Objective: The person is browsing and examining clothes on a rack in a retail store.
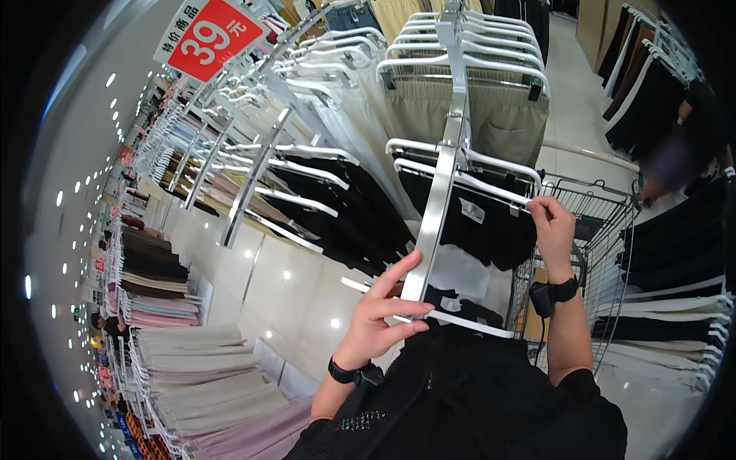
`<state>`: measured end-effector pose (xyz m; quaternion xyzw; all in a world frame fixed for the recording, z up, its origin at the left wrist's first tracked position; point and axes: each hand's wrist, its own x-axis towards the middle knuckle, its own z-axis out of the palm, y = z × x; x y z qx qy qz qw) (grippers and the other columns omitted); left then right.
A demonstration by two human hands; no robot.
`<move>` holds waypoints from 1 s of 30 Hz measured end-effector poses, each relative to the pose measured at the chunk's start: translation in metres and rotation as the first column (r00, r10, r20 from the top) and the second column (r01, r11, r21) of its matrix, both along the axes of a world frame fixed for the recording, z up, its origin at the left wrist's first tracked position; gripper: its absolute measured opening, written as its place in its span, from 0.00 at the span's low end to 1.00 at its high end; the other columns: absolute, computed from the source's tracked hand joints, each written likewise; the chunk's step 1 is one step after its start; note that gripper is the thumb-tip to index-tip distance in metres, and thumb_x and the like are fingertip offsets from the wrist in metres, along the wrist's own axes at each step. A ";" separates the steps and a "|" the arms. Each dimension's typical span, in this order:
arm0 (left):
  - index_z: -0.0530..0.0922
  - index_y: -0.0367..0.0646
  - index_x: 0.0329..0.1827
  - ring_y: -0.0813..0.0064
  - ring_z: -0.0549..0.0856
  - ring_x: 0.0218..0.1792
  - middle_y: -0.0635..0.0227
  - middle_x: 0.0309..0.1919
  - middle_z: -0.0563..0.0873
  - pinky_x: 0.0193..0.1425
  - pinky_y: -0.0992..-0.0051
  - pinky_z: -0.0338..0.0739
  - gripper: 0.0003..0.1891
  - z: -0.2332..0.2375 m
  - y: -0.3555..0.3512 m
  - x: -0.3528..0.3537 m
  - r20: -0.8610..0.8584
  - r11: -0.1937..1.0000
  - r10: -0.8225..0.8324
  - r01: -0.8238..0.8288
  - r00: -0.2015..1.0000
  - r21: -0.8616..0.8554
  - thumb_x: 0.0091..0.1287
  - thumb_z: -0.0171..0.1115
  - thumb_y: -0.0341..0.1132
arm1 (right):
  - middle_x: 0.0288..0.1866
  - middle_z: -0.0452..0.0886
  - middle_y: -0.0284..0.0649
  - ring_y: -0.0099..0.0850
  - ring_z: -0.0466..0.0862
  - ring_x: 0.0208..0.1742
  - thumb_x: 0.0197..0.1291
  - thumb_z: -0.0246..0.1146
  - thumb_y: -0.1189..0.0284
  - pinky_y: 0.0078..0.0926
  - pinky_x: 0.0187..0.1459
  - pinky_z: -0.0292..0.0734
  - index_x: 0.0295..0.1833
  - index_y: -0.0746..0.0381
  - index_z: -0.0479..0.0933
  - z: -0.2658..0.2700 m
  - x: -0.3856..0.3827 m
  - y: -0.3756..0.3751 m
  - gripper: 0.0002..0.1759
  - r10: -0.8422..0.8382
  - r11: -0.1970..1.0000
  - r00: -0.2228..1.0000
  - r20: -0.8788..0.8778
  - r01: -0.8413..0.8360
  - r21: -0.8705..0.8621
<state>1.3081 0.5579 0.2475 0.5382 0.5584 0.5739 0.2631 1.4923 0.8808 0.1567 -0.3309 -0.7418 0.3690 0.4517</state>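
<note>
My right hand [553,230] pinches the right end of a white hanger [491,186] on the metal rail. Black bottoms [498,234] with a white label [472,211] hang at that hanger. My left hand [383,314] is at the near end of the silver rail [435,222], one finger stretched along its side. Its thumb and another finger close around a second white hanger [471,324], near the hanger's middle. A dark garment with a pale label hangs just behind this hanger. My black top hides what is below.
Khaki trousers [502,115] hang farther along the rail. A wire shopping cart [590,222] stands at the right. Racks of black pants [337,195] and folded-over pale trousers [192,360] fill the left. A red price sign [208,38] hangs above. Another person [675,161] is at far right.
</note>
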 end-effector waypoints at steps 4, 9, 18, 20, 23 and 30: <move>0.96 0.44 0.53 0.43 0.69 0.87 0.43 0.87 0.69 0.87 0.49 0.66 0.17 0.001 0.002 -0.002 -0.006 1.000 -0.019 0.019 1.000 0.001 0.60 0.88 0.33 | 0.29 0.82 0.33 0.24 0.74 0.29 0.72 0.78 0.66 0.26 0.33 0.69 0.45 0.67 0.88 -0.005 0.003 -0.004 0.14 0.042 0.997 0.999 -0.035 -0.044 -0.070; 0.96 0.47 0.56 0.48 0.73 0.86 0.49 0.88 0.69 0.79 0.54 0.77 0.18 0.005 0.004 -0.009 -0.112 0.999 -0.044 0.045 0.993 0.003 0.61 0.87 0.32 | 0.48 0.92 0.41 0.26 0.86 0.42 0.73 0.75 0.72 0.23 0.48 0.80 0.47 0.69 0.87 0.004 0.012 -0.011 0.09 0.023 1.000 0.979 -0.203 -0.021 0.016; 0.85 0.38 0.74 0.52 0.79 0.80 0.47 0.81 0.77 0.81 0.56 0.77 0.37 0.011 0.009 -0.005 -0.201 0.991 0.086 -0.105 0.976 -0.084 0.56 0.84 0.30 | 0.57 0.93 0.45 0.42 0.92 0.59 0.54 0.85 0.70 0.37 0.64 0.85 0.57 0.66 0.88 0.037 0.067 -0.074 0.25 0.715 0.694 0.695 0.070 -0.696 -0.184; 0.81 0.37 0.78 0.53 0.80 0.79 0.47 0.78 0.81 0.82 0.56 0.77 0.43 0.010 0.012 -0.009 -0.293 0.995 0.080 -0.095 0.953 -0.036 0.55 0.84 0.32 | 0.59 0.93 0.46 0.43 0.92 0.61 0.53 0.87 0.66 0.39 0.66 0.84 0.59 0.66 0.88 0.029 0.070 -0.082 0.30 0.765 0.638 0.638 0.082 -0.737 -0.221; 0.79 0.37 0.79 0.53 0.82 0.77 0.47 0.76 0.83 0.82 0.56 0.77 0.44 0.007 0.013 -0.010 -0.343 0.995 0.103 -0.102 0.934 0.022 0.55 0.84 0.34 | 0.59 0.93 0.45 0.42 0.92 0.60 0.54 0.87 0.68 0.37 0.63 0.85 0.61 0.63 0.89 0.026 0.068 -0.094 0.29 0.812 0.565 0.584 0.025 -0.773 -0.289; 0.81 0.39 0.79 0.52 0.84 0.76 0.52 0.76 0.84 0.80 0.57 0.78 0.43 0.005 0.016 -0.005 -0.328 0.989 0.146 -0.130 0.933 0.070 0.54 0.83 0.31 | 0.53 0.93 0.45 0.43 0.93 0.52 0.61 0.81 0.75 0.34 0.55 0.86 0.58 0.65 0.89 0.008 0.059 -0.101 0.20 0.760 0.620 0.648 0.045 -0.703 -0.347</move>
